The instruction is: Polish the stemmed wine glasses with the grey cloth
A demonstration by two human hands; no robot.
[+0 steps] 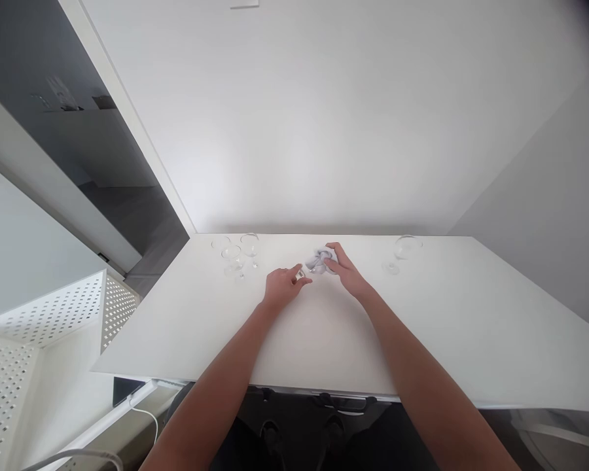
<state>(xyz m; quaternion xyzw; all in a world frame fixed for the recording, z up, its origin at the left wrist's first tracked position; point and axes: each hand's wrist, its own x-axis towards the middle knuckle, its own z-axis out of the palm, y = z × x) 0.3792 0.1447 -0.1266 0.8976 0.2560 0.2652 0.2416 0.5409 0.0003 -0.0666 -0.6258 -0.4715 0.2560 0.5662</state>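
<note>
- nearest, low at the left, a white perforated container [119, 307] has walls dotted with small holes; what it may hold cannot be made out.
- the white table [334, 347] spreads beyond it, under both forearms.
- over the middle of the table, the left hand [281, 288] has thumb and fingers nearly closed, pinching a clear glass [301, 275] at its left end; most of that glass is hidden.
- just to its right, the right hand [344, 267] is curled, thumb against fingers, around a crumpled whitish cloth [322, 261]. the cloth meets the glass, but whether it sits inside the bowl or wraps around it cannot be told.
- farther left, toward the back edge, three stemmed glasses [250, 246] stand close together, the table's white showing through their clear bowls.
- well apart, right of the cloth, one wide-bowled glass [408, 248] stands near the back edge, also see-through.
- behind everything rises a pale wall [304, 131].
</note>
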